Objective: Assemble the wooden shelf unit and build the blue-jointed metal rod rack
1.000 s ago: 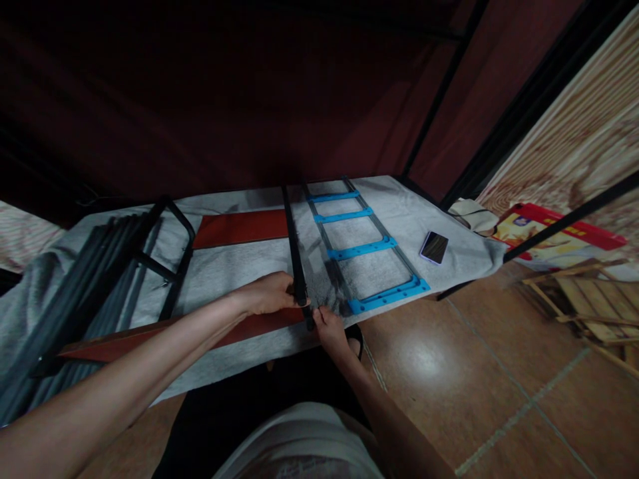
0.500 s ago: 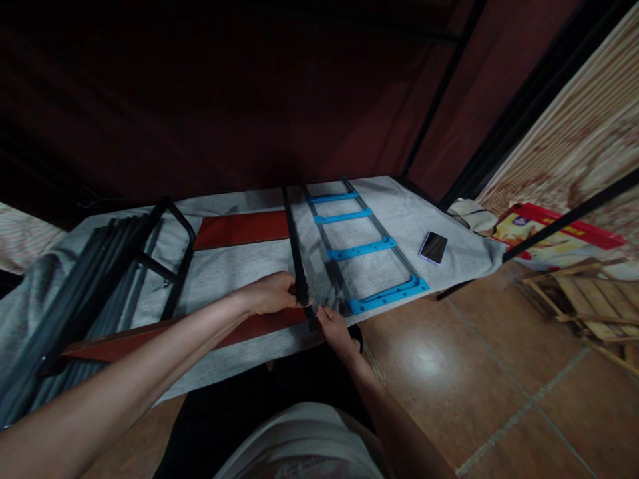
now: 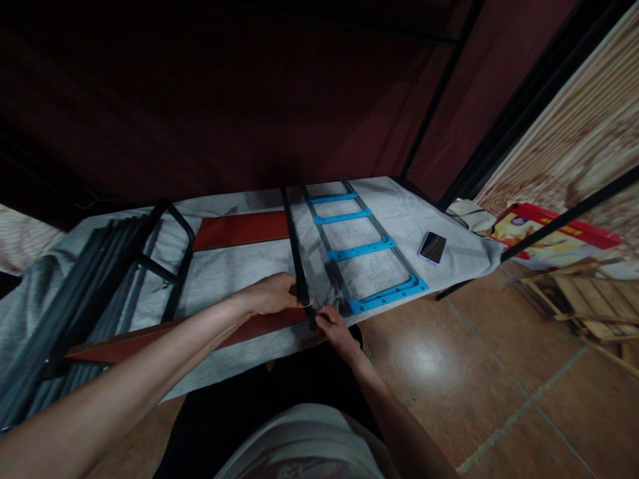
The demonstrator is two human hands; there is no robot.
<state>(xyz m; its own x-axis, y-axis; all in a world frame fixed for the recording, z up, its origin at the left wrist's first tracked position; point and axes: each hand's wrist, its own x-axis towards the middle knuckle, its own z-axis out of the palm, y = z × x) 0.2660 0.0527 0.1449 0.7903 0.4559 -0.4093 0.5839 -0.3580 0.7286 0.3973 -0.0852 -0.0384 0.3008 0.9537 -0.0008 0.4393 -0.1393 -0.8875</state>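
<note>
My left hand is closed round the near end of a black metal bar, which joins a frame with two reddish-brown boards. Just right of that end, my right hand has its fingers pinched together; whatever they hold is too small to make out. The frame lies on a grey cloth. To its right lies a ladder-like piece with grey rails and blue crosspieces.
Grey tubes are piled on the left, under a black curved frame part. A phone lies at the right. Beyond the cloth are a red and yellow package, wooden slats and a slanting black bar.
My right hand has shifted slightly down, and its fingers have curled in closer beside the bar's near end. My left hand has stayed on the bar.
</note>
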